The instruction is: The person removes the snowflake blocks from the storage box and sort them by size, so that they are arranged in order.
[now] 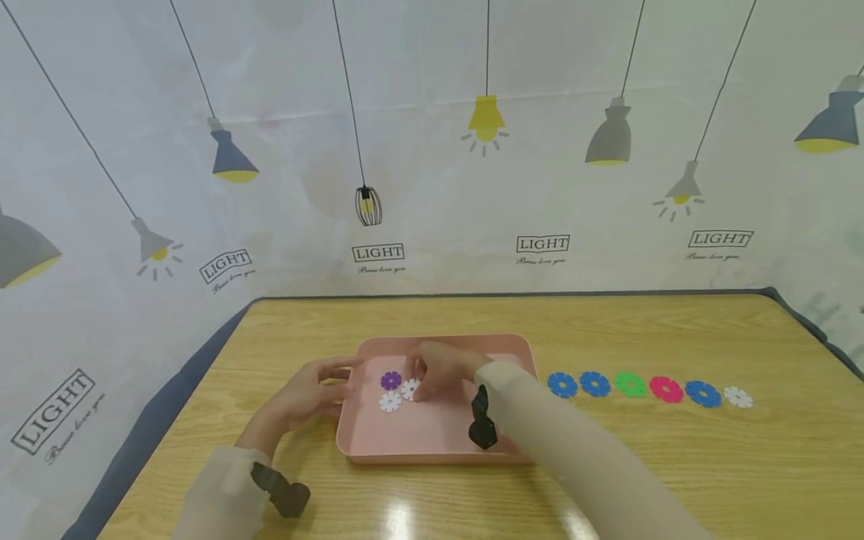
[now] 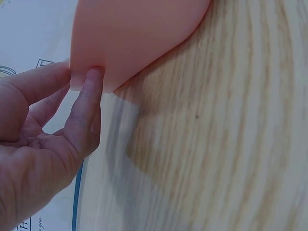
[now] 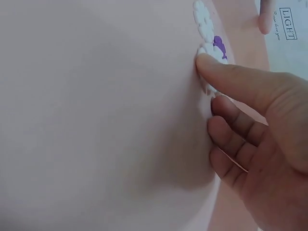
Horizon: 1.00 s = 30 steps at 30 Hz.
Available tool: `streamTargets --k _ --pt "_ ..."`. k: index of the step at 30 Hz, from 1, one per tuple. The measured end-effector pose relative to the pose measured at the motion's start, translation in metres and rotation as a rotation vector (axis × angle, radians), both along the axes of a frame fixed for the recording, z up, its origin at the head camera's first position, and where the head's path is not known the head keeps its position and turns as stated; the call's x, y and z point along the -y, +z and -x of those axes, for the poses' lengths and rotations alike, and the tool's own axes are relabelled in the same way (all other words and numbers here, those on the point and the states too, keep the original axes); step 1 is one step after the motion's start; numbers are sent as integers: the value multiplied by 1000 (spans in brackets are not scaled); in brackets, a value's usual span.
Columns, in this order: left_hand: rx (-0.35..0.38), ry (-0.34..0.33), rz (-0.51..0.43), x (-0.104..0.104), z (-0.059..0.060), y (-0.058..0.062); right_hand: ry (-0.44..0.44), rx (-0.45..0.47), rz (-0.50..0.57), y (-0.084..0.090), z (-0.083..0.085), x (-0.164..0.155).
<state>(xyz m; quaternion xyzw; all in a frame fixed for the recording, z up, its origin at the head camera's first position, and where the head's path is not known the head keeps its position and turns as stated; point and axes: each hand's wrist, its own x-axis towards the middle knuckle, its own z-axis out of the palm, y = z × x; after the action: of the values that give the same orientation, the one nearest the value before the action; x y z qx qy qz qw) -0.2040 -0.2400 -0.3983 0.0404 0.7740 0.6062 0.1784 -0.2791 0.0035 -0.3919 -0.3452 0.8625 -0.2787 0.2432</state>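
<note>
1. Right hand (image 1: 442, 366): fingers curled, pinching a white, flower-edged plastic disc (image 1: 408, 390) between thumb and forefinger, inside the tray.
2. Left hand (image 1: 312, 391): thumb against the outer left wall of the pink rectangular tray (image 1: 432, 439), fingers over its rim, gripping it.
3. Just beside the pinched disc lie a purple notched disc (image 1: 391, 380) and a second white disc (image 1: 389, 403).
4. Right of the tray, a row of six notched discs (image 1: 631, 385) sits on the wood-grain tabletop (image 1: 776, 465): blue, blue, green, pink, blue, white.
5. Behind stands a white backdrop (image 1: 432, 195) printed with hanging lamps.
</note>
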Motion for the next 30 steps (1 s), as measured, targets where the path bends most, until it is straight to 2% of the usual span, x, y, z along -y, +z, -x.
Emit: streamTargets --k 6,11,16,25,30 --pt "-1 5 5 0 1 1 4 -58 -26 7 -3 1" --pt "1 13 18 -1 1 1 37 -61 31 11 -5 -5" --pt "2 10 7 -1 1 1 71 -112 81 19 -2 -19" --pt "-3 8 6 -2 0 1 54 -182 158 42 1 -64" --pt "-11 0 13 -2 0 1 32 -198 231 42 6 -98"
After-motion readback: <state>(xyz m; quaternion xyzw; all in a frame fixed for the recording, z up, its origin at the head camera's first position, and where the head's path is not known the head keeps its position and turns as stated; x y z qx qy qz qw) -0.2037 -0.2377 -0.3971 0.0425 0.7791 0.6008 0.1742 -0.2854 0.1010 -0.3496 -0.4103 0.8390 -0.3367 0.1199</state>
